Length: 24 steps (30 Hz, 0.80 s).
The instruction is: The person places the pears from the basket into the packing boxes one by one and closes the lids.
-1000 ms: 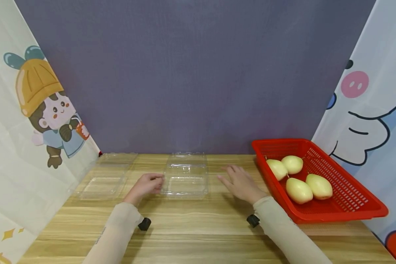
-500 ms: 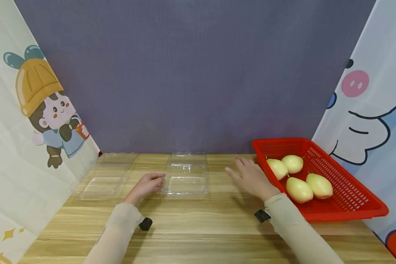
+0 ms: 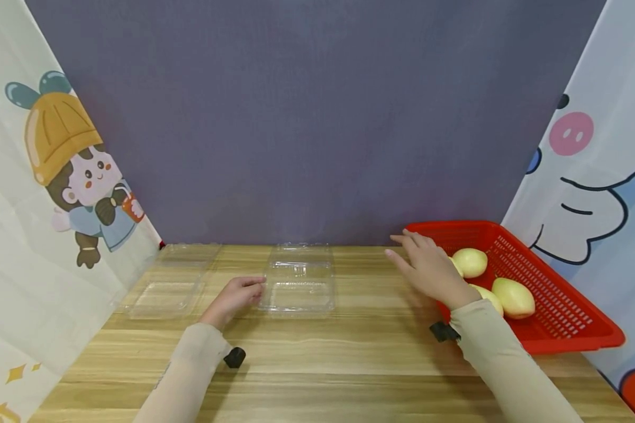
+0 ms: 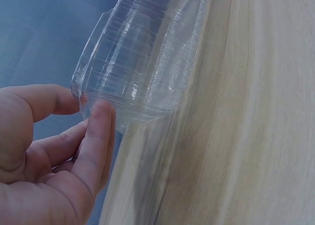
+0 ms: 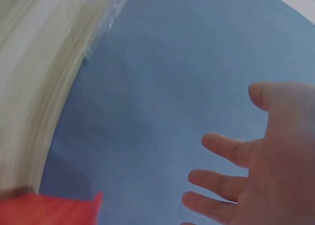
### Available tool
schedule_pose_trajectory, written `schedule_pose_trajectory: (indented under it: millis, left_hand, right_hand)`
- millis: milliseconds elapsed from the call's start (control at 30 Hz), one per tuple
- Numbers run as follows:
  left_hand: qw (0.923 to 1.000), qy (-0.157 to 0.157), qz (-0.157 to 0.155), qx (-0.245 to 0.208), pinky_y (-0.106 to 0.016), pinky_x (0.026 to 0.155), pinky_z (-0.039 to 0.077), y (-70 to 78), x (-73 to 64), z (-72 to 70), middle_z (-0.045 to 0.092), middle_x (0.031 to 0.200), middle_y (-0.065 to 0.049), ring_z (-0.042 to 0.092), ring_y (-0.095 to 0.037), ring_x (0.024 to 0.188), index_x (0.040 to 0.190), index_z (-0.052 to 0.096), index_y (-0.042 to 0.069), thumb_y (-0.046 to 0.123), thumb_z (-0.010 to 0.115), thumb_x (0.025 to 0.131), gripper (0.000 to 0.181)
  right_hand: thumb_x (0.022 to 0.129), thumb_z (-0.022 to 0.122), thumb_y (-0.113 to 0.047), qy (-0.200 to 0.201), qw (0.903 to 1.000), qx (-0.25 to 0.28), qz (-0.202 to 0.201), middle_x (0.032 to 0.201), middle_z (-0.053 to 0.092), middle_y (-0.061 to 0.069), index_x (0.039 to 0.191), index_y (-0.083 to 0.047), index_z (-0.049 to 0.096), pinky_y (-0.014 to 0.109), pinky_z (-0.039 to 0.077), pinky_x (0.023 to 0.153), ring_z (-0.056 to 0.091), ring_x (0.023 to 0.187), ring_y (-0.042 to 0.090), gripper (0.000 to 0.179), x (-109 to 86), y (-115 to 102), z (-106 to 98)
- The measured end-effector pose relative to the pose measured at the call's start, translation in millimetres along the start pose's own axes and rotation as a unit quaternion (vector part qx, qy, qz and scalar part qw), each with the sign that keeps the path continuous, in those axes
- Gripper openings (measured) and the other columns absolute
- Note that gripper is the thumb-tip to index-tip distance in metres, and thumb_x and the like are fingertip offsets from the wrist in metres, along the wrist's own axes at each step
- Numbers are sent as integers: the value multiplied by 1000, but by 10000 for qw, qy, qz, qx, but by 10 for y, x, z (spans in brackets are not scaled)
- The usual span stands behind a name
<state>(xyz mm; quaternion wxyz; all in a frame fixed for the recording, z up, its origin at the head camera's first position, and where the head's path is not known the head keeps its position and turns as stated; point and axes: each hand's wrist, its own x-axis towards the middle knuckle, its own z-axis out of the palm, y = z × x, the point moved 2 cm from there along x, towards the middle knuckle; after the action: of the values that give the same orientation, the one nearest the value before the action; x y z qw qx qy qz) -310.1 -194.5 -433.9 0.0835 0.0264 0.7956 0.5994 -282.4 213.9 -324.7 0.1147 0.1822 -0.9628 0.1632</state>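
Left hand (image 3: 235, 298), angled inward, pinches the left edge of the clear box (image 3: 298, 309) midway along the surface (image 3: 317, 364); right hand (image 3: 430, 269), fingers spread, thumb apart, is raised by the basket (image 3: 571, 345), partly hiding the pears (image 3: 513, 298).

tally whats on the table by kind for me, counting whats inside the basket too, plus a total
Pale yellow-green pears: 4, two partly hidden by the right hand and arm
Red plastic slotted basket: 1
Clear plastic open containers: 2, though any nested ones can't be told apart
Total: 7
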Motion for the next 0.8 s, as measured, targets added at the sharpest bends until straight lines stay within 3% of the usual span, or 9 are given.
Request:
schedule_pose_trajectory:
  millis: [333,567,800]
  left_hand:
    - [10000,-10,-55,-26,-24,84,54,11,-12,4,56,134,-29,61,-31,111,140,49,-12,8,54,100,45]
    - [9999,-95,-56,-70,-29,91,54,2,-14,-22,51,139,-29,58,-35,120,143,46,-11,9,52,102,46]
    - [9998,-136,-76,-103,-31,92,54,-4,-1,-21,50,141,-30,57,-35,122,143,45,-11,9,51,103,46]
  right_hand:
    - [103,40,-59,-156,9998,-103,69,155,33,27,149,-3,43,68,20,113,27,140,49,73,-53,166,-293]
    - [101,48,-55,-419,9987,-256,109,150,42,25,148,-3,45,70,27,109,37,133,48,69,-98,314,-421]
    - [99,60,-42,-643,9971,-416,25,138,54,25,137,-2,57,68,35,105,45,128,48,55,-129,570,-460]
